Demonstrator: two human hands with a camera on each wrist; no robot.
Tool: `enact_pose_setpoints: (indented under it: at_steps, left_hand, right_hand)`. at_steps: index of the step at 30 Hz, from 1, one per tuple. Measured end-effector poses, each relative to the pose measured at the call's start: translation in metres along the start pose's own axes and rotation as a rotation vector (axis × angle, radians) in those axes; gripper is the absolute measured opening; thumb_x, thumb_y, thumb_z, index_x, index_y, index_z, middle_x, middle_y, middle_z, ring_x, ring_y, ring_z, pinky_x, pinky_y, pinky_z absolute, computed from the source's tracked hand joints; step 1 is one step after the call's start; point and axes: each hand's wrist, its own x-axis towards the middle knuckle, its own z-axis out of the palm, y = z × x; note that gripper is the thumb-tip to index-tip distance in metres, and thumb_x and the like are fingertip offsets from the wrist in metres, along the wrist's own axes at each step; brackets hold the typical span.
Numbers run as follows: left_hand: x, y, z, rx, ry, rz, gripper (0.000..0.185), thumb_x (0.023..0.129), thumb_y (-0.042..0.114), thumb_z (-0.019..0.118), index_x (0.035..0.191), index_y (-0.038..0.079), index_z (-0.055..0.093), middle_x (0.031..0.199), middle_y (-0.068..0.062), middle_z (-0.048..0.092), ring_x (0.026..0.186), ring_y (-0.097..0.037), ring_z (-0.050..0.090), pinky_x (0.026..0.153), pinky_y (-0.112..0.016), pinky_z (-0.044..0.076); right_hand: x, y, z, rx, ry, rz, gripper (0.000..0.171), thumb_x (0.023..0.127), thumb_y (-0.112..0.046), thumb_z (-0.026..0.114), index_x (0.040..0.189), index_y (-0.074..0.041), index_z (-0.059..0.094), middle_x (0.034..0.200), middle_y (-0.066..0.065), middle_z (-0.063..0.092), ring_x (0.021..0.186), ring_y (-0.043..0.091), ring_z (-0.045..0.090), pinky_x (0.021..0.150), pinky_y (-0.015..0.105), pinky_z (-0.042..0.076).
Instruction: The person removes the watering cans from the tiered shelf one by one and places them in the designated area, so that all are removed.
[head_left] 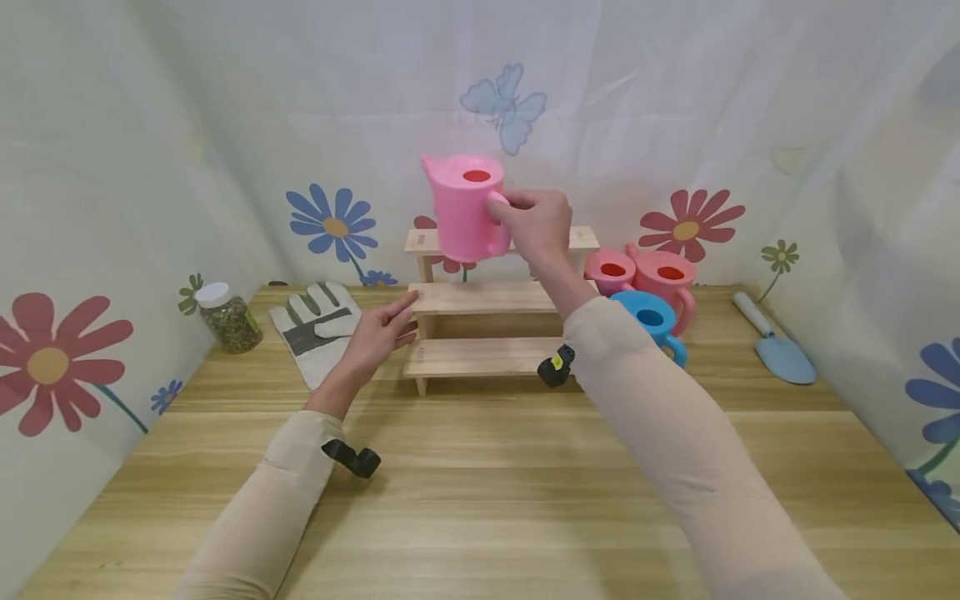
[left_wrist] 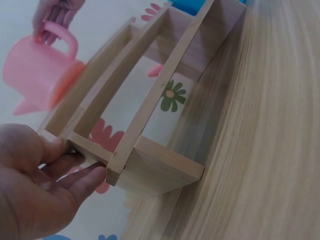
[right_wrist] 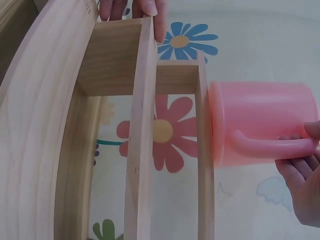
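Observation:
A pink watering can (head_left: 465,207) (left_wrist: 39,71) (right_wrist: 262,123) hangs in the air above the left part of a three-step wooden stand (head_left: 487,298) (left_wrist: 150,150) (right_wrist: 142,140). My right hand (head_left: 534,223) (right_wrist: 305,172) grips its handle from the right. My left hand (head_left: 380,332) (left_wrist: 45,185) rests with straight fingers against the left end of the stand's middle step, and its fingertips (right_wrist: 150,10) show at the top of the right wrist view.
A grey work glove (head_left: 318,329) and a jar of seeds (head_left: 227,317) lie left of the stand. Two pink cans (head_left: 660,279) and a blue can (head_left: 651,321) stand at its right, a blue trowel (head_left: 780,350) farther right. Flowered curtain walls enclose the wooden table (head_left: 480,483).

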Motion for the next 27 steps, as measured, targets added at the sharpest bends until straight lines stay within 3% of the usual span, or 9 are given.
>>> enact_pose_setpoints:
  at_steps: [4, 11, 18, 27]
  left_hand:
    - [-0.001, -0.001, 0.000, 0.007, 0.001, 0.001, 0.043, 0.098, 0.013, 0.041, 0.140, 0.010, 0.035, 0.143, -0.012, 0.028, 0.120, -0.038, 0.037, 0.095, -0.047, 0.036]
    - [0.005, -0.015, -0.009, 0.053, 0.032, 0.002, 0.042, 0.096, 0.022, 0.043, 0.138, 0.019, 0.039, 0.142, -0.011, 0.032, 0.119, -0.032, 0.042, 0.092, -0.041, 0.041]
    - [0.006, -0.014, -0.006, 0.033, 0.051, 0.004, 0.041, 0.096, 0.020, 0.044, 0.137, 0.020, 0.042, 0.141, -0.008, 0.033, 0.118, -0.031, 0.043, 0.092, -0.041, 0.042]
    - [-0.001, 0.002, 0.006, 0.040, 0.000, -0.006, 0.042, 0.098, 0.012, 0.040, 0.140, 0.010, 0.036, 0.142, -0.014, 0.029, 0.120, -0.036, 0.039, 0.087, -0.031, 0.045]
  right_hand:
    - [-0.003, 0.006, -0.020, 0.029, -0.021, -0.018, 0.030, 0.073, -0.038, 0.074, 0.096, -0.019, 0.074, 0.082, -0.002, 0.068, 0.080, 0.014, 0.061, 0.066, 0.028, 0.053]
    - [-0.012, 0.007, -0.062, 0.190, -0.036, -0.019, 0.034, 0.070, -0.032, 0.078, 0.097, -0.012, 0.074, 0.084, 0.008, 0.068, 0.082, 0.023, 0.065, 0.076, 0.028, 0.052]
    - [-0.026, 0.014, -0.107, 0.027, -0.001, 0.038, 0.045, 0.067, -0.048, 0.075, 0.103, -0.022, 0.072, 0.093, 0.004, 0.067, 0.090, 0.021, 0.061, 0.078, 0.030, 0.052]
    - [-0.055, 0.023, -0.169, -0.100, 0.052, 0.072, 0.051, 0.067, -0.050, 0.073, 0.108, -0.019, 0.070, 0.090, 0.002, 0.068, 0.093, 0.020, 0.057, 0.069, 0.023, 0.052]
